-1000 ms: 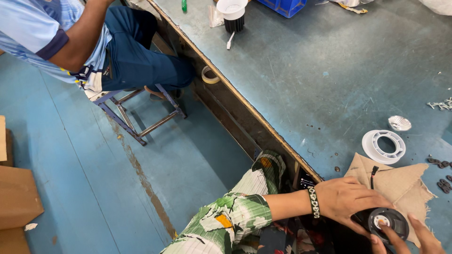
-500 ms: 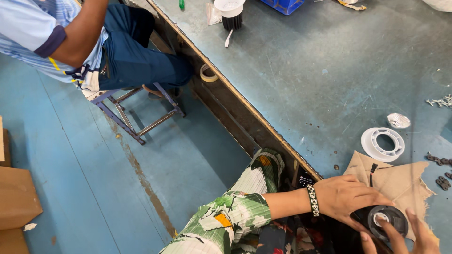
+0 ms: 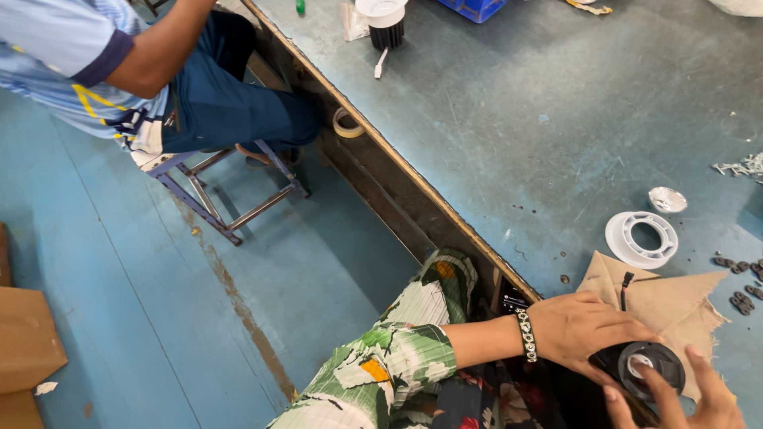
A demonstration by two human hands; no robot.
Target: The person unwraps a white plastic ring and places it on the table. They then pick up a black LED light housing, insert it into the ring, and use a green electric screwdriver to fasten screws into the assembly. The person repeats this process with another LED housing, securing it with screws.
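Gripping the black round fixture (image 3: 648, 367), both hands stay put as before.

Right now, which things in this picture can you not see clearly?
- Right hand: head view, cut off by the bottom edge.
- Round black part: its underside is hidden by both hands; the left hand covers its left side.
- Small dark pieces: too small to identify, partly cut by the right edge.
- Seated person: cut off by the top edge.

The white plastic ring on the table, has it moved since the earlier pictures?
No. The white plastic ring lies in the same place, just beyond the corner of the brown paper and beside the small white cap.
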